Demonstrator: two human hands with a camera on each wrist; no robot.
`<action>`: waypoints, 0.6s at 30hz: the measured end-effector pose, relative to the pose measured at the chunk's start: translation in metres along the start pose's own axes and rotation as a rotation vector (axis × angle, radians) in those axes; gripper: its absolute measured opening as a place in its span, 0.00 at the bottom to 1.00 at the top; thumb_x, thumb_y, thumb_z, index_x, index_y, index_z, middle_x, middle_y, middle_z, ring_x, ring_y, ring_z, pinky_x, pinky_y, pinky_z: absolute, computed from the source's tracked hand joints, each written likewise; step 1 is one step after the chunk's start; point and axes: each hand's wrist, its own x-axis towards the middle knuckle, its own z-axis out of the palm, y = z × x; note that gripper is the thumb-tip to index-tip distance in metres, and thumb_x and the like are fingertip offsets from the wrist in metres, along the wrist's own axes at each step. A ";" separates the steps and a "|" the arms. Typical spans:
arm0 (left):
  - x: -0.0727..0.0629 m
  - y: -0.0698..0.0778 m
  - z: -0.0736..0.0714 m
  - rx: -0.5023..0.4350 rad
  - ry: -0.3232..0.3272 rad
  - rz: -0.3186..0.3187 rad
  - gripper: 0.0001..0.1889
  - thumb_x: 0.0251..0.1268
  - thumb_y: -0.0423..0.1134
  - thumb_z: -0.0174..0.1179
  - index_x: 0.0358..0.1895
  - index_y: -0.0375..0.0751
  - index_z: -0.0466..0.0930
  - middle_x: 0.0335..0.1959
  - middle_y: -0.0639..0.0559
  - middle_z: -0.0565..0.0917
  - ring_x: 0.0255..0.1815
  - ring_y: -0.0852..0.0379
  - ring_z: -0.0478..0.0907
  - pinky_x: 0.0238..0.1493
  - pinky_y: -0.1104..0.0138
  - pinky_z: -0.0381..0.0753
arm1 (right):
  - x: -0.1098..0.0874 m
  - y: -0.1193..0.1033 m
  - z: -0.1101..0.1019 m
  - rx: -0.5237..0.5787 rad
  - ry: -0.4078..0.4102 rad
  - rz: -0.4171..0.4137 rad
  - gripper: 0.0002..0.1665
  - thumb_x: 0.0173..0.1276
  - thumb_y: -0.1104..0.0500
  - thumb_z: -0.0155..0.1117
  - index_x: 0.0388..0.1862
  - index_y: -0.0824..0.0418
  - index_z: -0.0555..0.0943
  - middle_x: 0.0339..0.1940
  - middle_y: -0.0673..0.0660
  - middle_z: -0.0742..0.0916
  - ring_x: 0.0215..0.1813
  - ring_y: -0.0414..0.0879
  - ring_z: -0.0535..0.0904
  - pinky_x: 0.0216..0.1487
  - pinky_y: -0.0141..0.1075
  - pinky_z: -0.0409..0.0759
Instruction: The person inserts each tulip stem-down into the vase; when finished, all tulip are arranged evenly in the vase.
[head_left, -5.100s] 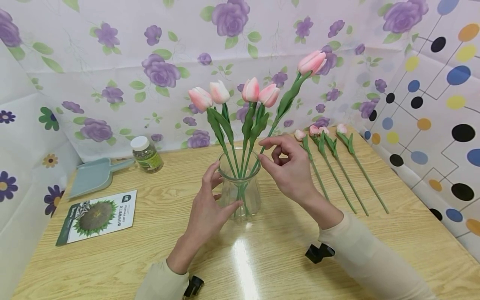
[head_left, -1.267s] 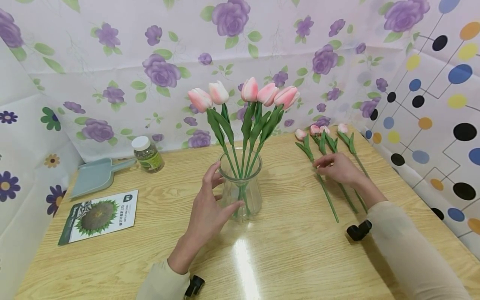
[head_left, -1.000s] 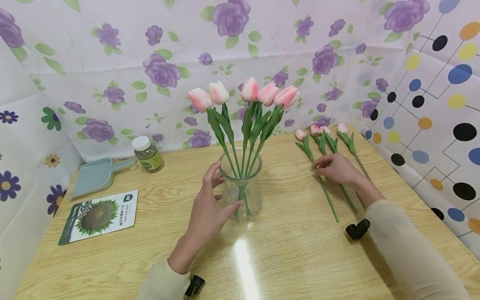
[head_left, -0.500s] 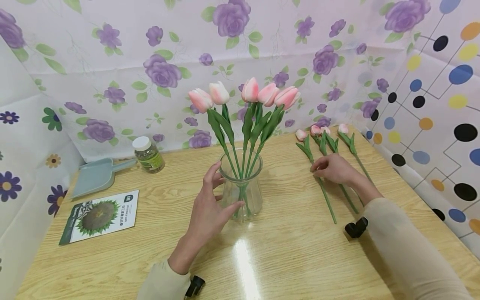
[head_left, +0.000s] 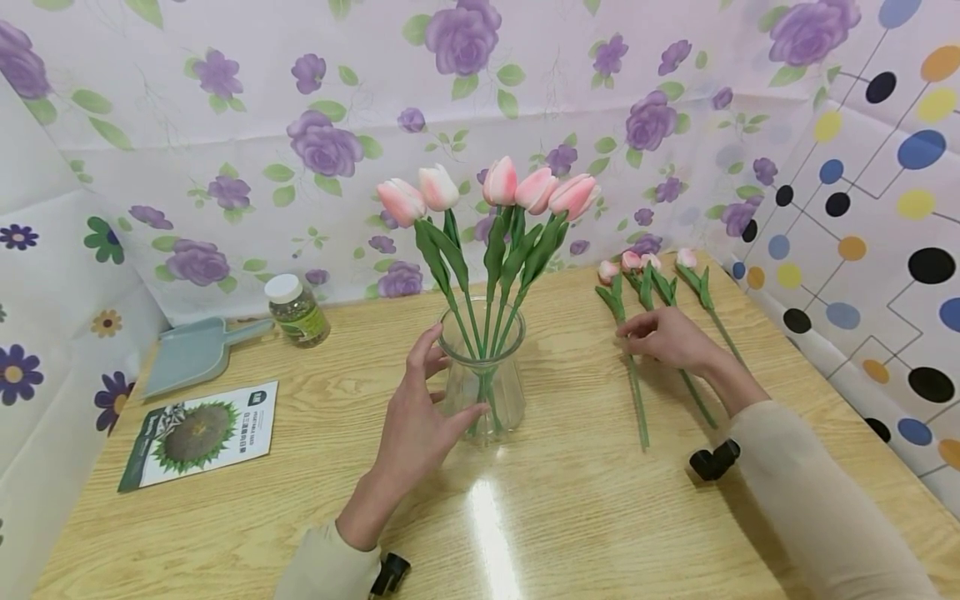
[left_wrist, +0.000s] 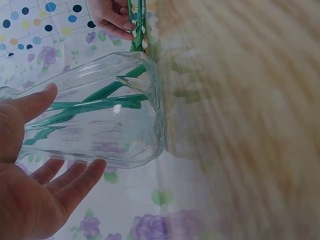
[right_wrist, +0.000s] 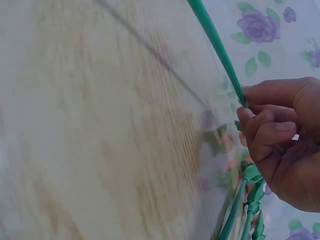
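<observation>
A clear glass vase [head_left: 508, 392] stands upright on the wooden table [head_left: 570, 517], holding several pink-and-white artificial tulips [head_left: 501, 182]. My left hand [head_left: 416, 404] holds the vase from its left side, thumb in front and fingers round the back. In the left wrist view the thumb and fingers lie on opposite sides of the glass [left_wrist: 100, 110]. Over at the right, my right hand [head_left: 667, 337] pinches the green stem of a tulip [head_left: 637, 400] between thumb and fingertips. The right wrist view shows that stem [right_wrist: 215, 42] slanting away from the table surface.
Three more tulips [head_left: 701, 287] lie beside and behind the right hand. At the left are a grey-blue dustpan [head_left: 187, 354], a lidded jar [head_left: 297, 312] with a green label and a seed packet [head_left: 198, 433]. Flower-printed cloth [head_left: 360, 83] hangs behind the table.
Earlier the right hand was at the vase with a fifth tulip, which now stands in it. The right hand has since moved right to another tulip, whose stem end has swung left.
</observation>
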 end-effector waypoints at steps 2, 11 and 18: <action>0.000 0.001 0.000 0.000 0.000 -0.003 0.62 0.51 0.32 0.83 0.83 0.57 0.46 0.70 0.38 0.78 0.67 0.40 0.81 0.52 0.48 0.92 | -0.002 -0.002 0.001 0.025 0.010 -0.005 0.19 0.76 0.58 0.66 0.62 0.65 0.85 0.37 0.57 0.82 0.23 0.41 0.70 0.23 0.34 0.72; 0.000 0.002 -0.001 -0.002 -0.007 -0.022 0.62 0.52 0.33 0.83 0.83 0.58 0.46 0.70 0.40 0.78 0.67 0.40 0.80 0.54 0.48 0.92 | -0.007 -0.009 0.003 0.115 0.062 -0.010 0.22 0.78 0.58 0.65 0.66 0.66 0.82 0.48 0.63 0.83 0.19 0.38 0.67 0.20 0.33 0.69; 0.000 0.001 0.000 0.007 -0.010 -0.023 0.62 0.52 0.33 0.83 0.83 0.58 0.46 0.70 0.39 0.78 0.67 0.41 0.80 0.54 0.49 0.92 | -0.010 -0.016 0.000 0.177 0.107 0.011 0.24 0.77 0.59 0.66 0.69 0.66 0.80 0.46 0.58 0.83 0.20 0.37 0.67 0.21 0.33 0.70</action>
